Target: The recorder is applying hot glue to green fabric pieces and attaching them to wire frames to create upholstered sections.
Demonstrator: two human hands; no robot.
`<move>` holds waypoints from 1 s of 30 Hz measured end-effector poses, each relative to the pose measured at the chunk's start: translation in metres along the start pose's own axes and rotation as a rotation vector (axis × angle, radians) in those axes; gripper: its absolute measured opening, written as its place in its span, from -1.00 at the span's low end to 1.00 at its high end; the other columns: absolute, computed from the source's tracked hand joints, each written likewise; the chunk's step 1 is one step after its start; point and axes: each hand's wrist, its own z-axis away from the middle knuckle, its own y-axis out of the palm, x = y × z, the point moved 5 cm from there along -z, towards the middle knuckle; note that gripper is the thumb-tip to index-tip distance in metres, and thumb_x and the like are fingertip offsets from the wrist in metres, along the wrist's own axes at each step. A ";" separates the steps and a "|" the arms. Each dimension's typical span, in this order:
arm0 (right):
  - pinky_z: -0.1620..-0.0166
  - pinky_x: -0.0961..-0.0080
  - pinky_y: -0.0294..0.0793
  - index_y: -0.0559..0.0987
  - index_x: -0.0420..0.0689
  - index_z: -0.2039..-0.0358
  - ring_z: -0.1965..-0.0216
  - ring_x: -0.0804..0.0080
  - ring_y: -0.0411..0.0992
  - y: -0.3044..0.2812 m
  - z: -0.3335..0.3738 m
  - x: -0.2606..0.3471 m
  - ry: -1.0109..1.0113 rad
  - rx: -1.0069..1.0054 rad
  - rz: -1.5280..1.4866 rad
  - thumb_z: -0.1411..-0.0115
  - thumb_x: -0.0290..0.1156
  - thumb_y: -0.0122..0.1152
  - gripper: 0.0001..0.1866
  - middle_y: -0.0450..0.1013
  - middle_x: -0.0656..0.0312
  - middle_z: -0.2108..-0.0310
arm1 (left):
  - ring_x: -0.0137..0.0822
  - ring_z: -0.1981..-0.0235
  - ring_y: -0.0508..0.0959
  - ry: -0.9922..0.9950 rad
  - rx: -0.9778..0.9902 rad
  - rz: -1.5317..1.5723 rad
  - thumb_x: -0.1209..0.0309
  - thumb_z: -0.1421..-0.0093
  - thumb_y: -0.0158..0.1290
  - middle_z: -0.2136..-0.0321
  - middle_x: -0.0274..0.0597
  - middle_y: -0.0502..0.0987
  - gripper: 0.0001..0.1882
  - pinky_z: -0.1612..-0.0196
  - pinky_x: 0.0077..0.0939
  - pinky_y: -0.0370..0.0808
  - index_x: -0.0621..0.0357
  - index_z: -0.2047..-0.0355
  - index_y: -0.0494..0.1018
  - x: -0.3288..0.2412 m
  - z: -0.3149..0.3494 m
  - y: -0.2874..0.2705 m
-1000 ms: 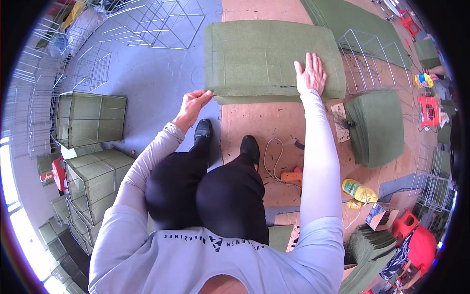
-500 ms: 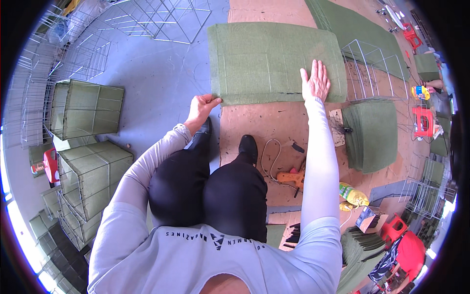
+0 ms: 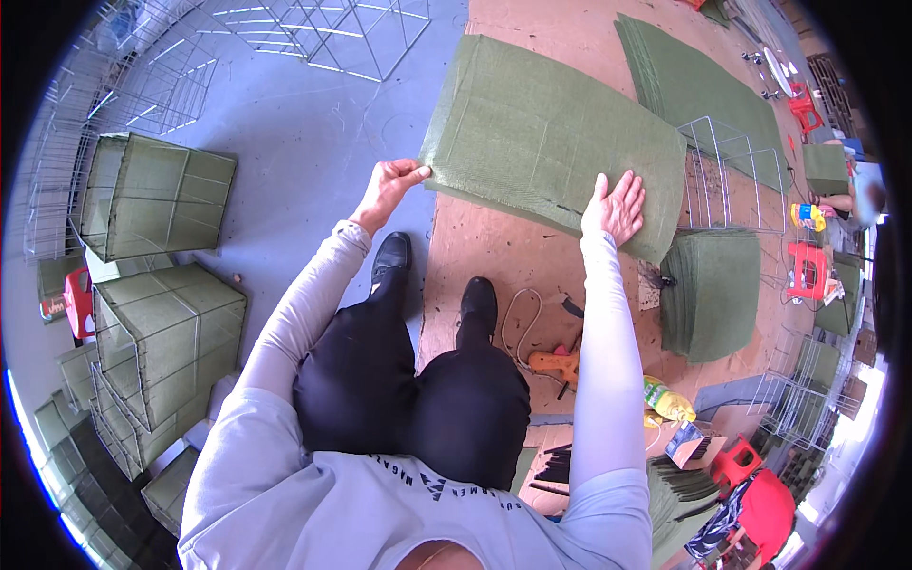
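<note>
A large green woven fabric sheet [image 3: 560,128] lies tilted before me, its right end lower than its left. Faint straight lines show across it, like wires or folds; I cannot tell which. My left hand [image 3: 387,193] pinches its near left corner between thumb and fingers. My right hand [image 3: 617,211] rests flat on its near right part, fingers stretched out. Just beyond the sheet's right end stands a wire frame [image 3: 727,176]. Below that frame is a stack of green fabric sheets [image 3: 717,299].
An orange glue gun [image 3: 553,362] with a pale cord and a yellow bag [image 3: 671,401] lie nearer me on cardboard [image 3: 484,242]. Fabric-covered wire boxes [image 3: 171,332] stand at left. More green sheets [image 3: 698,90] lie at far right. A person in red [image 3: 765,513] is at lower right.
The sheet has turned clockwise: its right end has come nearer me, its left end has risen slightly. My right hand has moved nearer with it; my left keeps its corner.
</note>
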 end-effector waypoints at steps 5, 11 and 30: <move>-0.20 0.25 -0.03 0.11 0.02 -0.23 -0.27 0.34 -0.05 0.000 0.001 0.005 -0.009 0.008 0.001 -0.21 0.17 -0.32 -0.31 -0.01 0.29 -0.27 | -0.64 0.61 0.14 0.045 -0.069 -0.214 0.38 -0.10 0.10 0.70 -0.55 0.25 -0.81 0.58 -0.62 0.11 0.28 0.50 0.50 0.004 0.003 -0.005; -0.19 0.24 -0.01 0.12 0.01 -0.22 -0.26 0.32 -0.01 -0.002 0.001 0.002 -0.036 -0.050 -0.006 -0.21 0.15 -0.30 -0.33 0.04 0.26 -0.25 | -0.49 0.69 0.10 0.175 -0.155 -0.302 0.35 -0.07 0.08 0.77 -0.21 0.11 -0.76 0.62 -0.47 0.12 0.31 0.56 0.37 -0.010 0.008 0.000; 0.42 0.67 0.40 0.49 -0.18 0.41 0.48 0.55 0.39 -0.030 0.137 0.081 0.027 0.319 -1.487 -0.16 -0.40 0.14 -0.88 0.42 0.30 0.48 | -0.40 0.74 0.17 0.229 -0.130 -0.369 0.34 -0.08 0.07 0.77 -0.02 0.24 -0.80 0.62 -0.43 0.21 0.25 0.48 0.47 -0.020 0.011 -0.003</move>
